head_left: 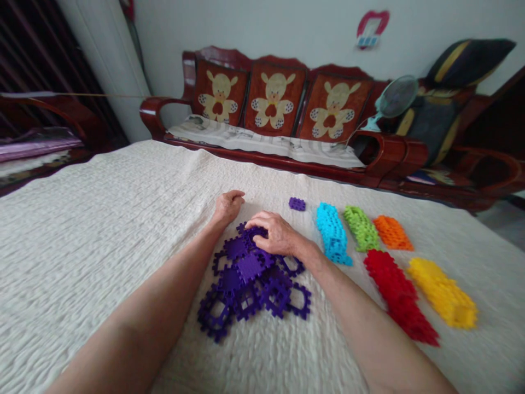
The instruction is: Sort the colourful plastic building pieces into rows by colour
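A heap of purple interlocking plastic building tiles (250,267) lies on the pale quilted cover, some solid and some with open frames. My right hand (275,232) reaches over the top of the heap, its thumb and fingers curled around a purple tile (257,236) at the far edge. Just beyond the heap on the left, my left hand (228,208) is held with its fingers folded together; no tile shows in it. A small purple stack (297,204) sits apart, past my right hand.
To the right lie stacks of similar tiles: blue (332,232), green (361,227), orange (392,232), red (397,295) and yellow (443,293). Behind the quilted surface (102,219) stands a wooden sofa (262,150) with bear cushions, and a small fan (396,97).
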A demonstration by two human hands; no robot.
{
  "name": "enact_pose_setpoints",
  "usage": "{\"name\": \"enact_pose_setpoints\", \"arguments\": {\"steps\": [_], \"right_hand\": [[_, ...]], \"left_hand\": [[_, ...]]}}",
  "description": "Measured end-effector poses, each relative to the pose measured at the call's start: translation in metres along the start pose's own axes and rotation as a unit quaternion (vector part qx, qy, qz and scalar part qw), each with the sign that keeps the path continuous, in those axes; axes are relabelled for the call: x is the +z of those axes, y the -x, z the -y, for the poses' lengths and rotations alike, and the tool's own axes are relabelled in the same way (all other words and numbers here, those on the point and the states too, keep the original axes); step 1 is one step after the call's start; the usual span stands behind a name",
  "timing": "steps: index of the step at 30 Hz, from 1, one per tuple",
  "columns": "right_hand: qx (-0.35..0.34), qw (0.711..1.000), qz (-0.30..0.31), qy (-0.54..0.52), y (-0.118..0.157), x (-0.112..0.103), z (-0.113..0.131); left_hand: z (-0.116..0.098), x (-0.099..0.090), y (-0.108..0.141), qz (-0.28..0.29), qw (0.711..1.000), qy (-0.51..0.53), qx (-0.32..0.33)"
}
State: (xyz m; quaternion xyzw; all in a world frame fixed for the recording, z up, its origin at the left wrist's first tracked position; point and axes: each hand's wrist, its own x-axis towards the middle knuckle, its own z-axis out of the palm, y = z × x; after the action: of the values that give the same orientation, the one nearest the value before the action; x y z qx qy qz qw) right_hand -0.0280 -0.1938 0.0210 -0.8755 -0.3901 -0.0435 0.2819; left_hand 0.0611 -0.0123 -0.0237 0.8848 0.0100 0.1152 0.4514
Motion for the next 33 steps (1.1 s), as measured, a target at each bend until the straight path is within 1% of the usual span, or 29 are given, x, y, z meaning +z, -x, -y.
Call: {"name": "enact_pose_setpoints", "arguments": {"steps": [2, 4, 6, 10, 12, 15, 19, 21, 23, 25, 27, 28, 29, 31, 32, 33], "right_hand": [[-0.009, 0.997, 0.054, -0.050, 0.003, -0.008, 0.006], [-0.013, 0.991, 0.114, -0.075, 0.005, -0.017, 0.013], [-0.019, 0.986, 0.153, -0.065, 0.008, -0.022, 0.020], [-0.020, 0.980, 0.198, 0.005, 0.012, -0.025, 0.030], [-0.022, 0.977, 0.212, 0.030, 0.013, -0.025, 0.035], [-0.027, 0.975, 0.215, 0.050, 0.013, -0.027, 0.042], [-0.027, 0.975, 0.216, 0.043, 0.010, -0.029, 0.044], [-0.031, 0.976, 0.217, 0.004, 0.007, -0.030, 0.040], [-0.035, 0.973, 0.222, -0.062, 0.006, -0.032, 0.034], [-0.020, 0.966, 0.223, -0.128, 0.005, -0.038, 0.028], [0.026, 0.966, 0.200, -0.162, 0.006, -0.047, 0.021], [0.057, 0.971, 0.171, -0.158, 0.006, -0.051, 0.017], [0.090, 0.978, 0.127, -0.140, 0.007, -0.056, 0.012], [0.153, 0.986, 0.024, -0.062, 0.010, -0.064, 0.003], [0.180, 0.983, -0.018, -0.012, 0.011, -0.068, -0.003], [0.203, 0.978, -0.039, 0.038, 0.013, -0.070, -0.008]], "left_hand": [[0.002, 0.000, -0.001, -0.001, 1.000, 0.013, 0.002], [0.004, 0.001, -0.002, -0.001, 1.000, 0.022, 0.001], [0.005, 0.001, -0.003, -0.003, 1.000, 0.023, -0.007], [0.006, 0.001, -0.003, -0.008, 1.000, 0.024, -0.010], [0.006, 0.000, -0.003, -0.009, 1.000, 0.019, -0.004], [0.006, -0.001, -0.003, -0.016, 1.000, 0.005, -0.004], [0.010, 0.000, -0.005, -0.009, 1.000, 0.015, 0.001], [0.012, 0.000, -0.005, -0.011, 1.000, 0.016, -0.002], [0.012, 0.001, -0.005, -0.012, 1.000, 0.017, -0.003], [0.013, 0.001, -0.006, -0.012, 1.000, 0.019, -0.002], [0.013, 0.001, -0.006, -0.013, 1.000, 0.019, -0.001], [0.014, 0.001, -0.007, -0.014, 1.000, 0.019, -0.001], [0.014, 0.001, -0.007, -0.015, 1.000, 0.018, -0.002], [0.015, 0.001, -0.008, -0.017, 1.000, 0.018, -0.003], [0.015, 0.001, -0.008, -0.017, 1.000, 0.020, -0.003], [0.015, 0.001, -0.008, -0.017, 1.000, 0.021, -0.002]]}}
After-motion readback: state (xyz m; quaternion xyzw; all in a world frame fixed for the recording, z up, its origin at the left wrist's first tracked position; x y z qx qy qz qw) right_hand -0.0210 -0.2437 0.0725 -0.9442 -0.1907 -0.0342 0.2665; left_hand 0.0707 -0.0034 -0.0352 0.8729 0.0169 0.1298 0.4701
